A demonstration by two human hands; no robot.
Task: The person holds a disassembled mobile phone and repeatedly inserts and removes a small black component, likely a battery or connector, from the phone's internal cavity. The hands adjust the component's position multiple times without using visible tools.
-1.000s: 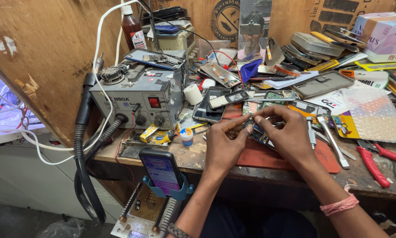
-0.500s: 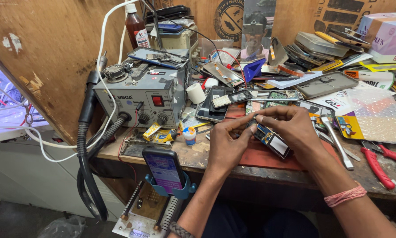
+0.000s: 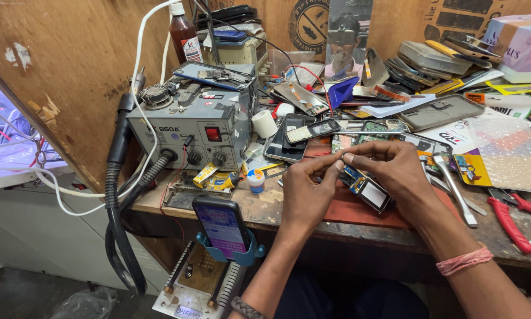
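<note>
My left hand (image 3: 305, 192) and my right hand (image 3: 390, 168) meet over a red work mat (image 3: 360, 211) at the bench's front edge. Both pinch a small phone circuit board with a little screen (image 3: 369, 190), which shows below my right palm. The fingertips of both hands touch near the board's upper end. What the fingertips hold between them is too small to tell. A pink thread band circles my right wrist (image 3: 463, 261).
A grey hot-air rework station (image 3: 188, 131) with its black hose stands at the left. A phone sits in a blue holder (image 3: 221, 227) below the bench edge. Opened phones, parts, tweezers (image 3: 454, 189), red-handled pliers (image 3: 513, 221) and boxes crowd the bench.
The board has tipped and slid lower under my right palm, and both hands have drawn closer together at the fingertips. The view has shifted slightly.
</note>
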